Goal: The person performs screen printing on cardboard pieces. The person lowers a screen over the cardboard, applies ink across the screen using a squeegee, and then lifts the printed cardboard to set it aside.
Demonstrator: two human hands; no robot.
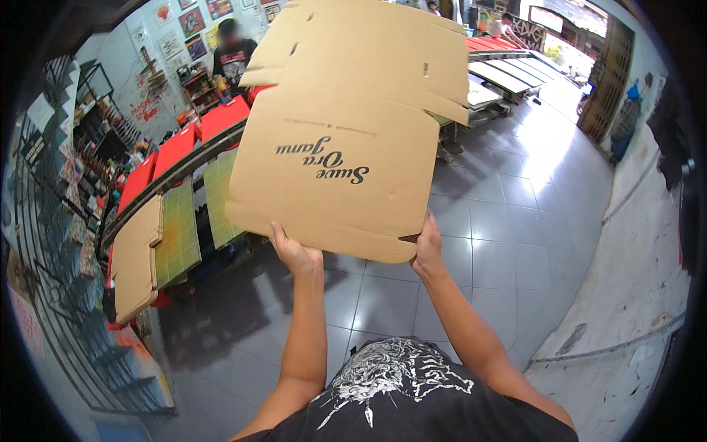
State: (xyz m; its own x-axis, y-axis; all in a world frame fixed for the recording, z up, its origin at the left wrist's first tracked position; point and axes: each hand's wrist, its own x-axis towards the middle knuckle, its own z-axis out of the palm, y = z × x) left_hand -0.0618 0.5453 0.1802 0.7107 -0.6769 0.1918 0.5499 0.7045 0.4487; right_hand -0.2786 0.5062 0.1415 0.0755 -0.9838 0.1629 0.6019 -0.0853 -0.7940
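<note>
A big, flat cardboard sheet [346,110] is held up over the gray floor [471,295]. Its near end is gripped by the fingers [279,236] of the left hand [298,257] and the right hand [428,249].

The grey tiled floor [530,272] is shiny; at its far edge, daylight enters beside a brown gate [605,85]. A stained white wall [637,236] follows the floor's right edge.

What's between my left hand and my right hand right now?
In the head view, the brown cardboard sheet spans the stretch between your left hand and right hand, which hold its near end.
</note>
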